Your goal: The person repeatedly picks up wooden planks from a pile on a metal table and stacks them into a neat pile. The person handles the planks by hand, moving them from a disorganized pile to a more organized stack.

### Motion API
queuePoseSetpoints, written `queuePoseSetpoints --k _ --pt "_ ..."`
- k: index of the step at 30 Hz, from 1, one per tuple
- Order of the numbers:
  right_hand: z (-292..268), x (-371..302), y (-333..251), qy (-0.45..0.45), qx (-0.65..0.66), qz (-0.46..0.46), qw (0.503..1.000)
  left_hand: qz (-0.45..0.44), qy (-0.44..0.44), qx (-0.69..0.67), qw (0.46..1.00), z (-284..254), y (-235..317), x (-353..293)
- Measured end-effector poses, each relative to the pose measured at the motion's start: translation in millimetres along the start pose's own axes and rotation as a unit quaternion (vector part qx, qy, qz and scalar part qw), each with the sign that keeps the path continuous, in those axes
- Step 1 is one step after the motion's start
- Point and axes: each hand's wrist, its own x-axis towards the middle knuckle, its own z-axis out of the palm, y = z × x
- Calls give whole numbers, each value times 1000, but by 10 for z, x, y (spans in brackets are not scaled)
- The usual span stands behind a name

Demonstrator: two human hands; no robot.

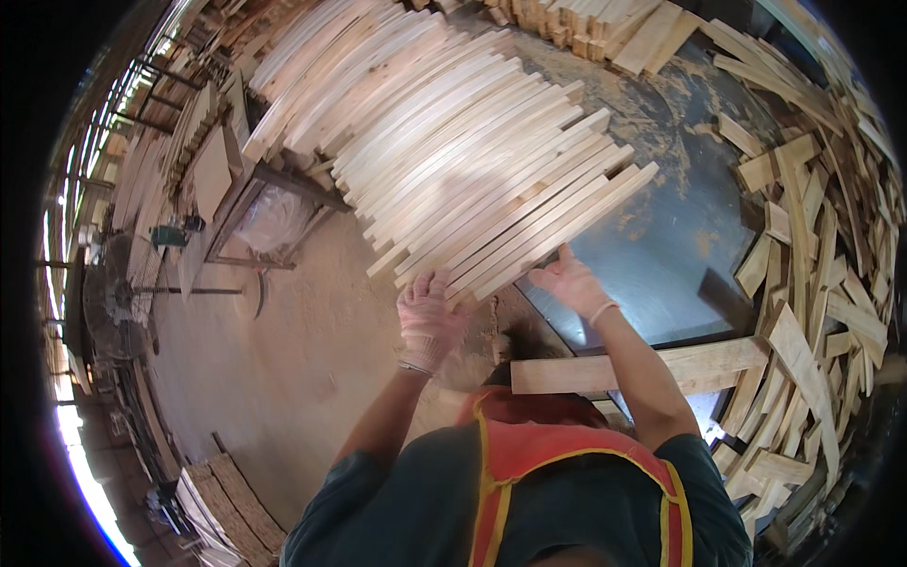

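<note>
A row of long, pale wooden slats lies side by side in front of me, the right ends uneven. My left hand, in a pale pinkish glove, is at the left end of the nearest slats, its fingers and thumb closed around the nearest slat's end. Farther right, my right hand, gloved alike, touches the near side of the nearest slat. Its thumb and forefinger are spread apart, and its other fingers are partly hidden.
A grey metal tabletop with sawdust extends right of the slats. A loose board lies under my right forearm. Offcuts are heaped at the right. More boards are stacked at the back. A metal-framed stand is at the left.
</note>
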Motion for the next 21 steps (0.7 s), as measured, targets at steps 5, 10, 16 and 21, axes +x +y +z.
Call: queuePoseSetpoints --k 5,10,16,21 --pt "-134 -1313 366 71 -391 -249 883 -172 29 -80 981 -120 -745 -455" --pt "-125 -1850 870 64 -530 -210 819 -356 -234 -376 823 -174 -1283 -507" --pt "-350 -1491 -126 172 -487 -268 814 -352 -329 -647 591 388 -1257 -500" --pt "-1072 -1307 -468 380 -367 -152 836 -382 -343 -692 508 626 -1079 -513"
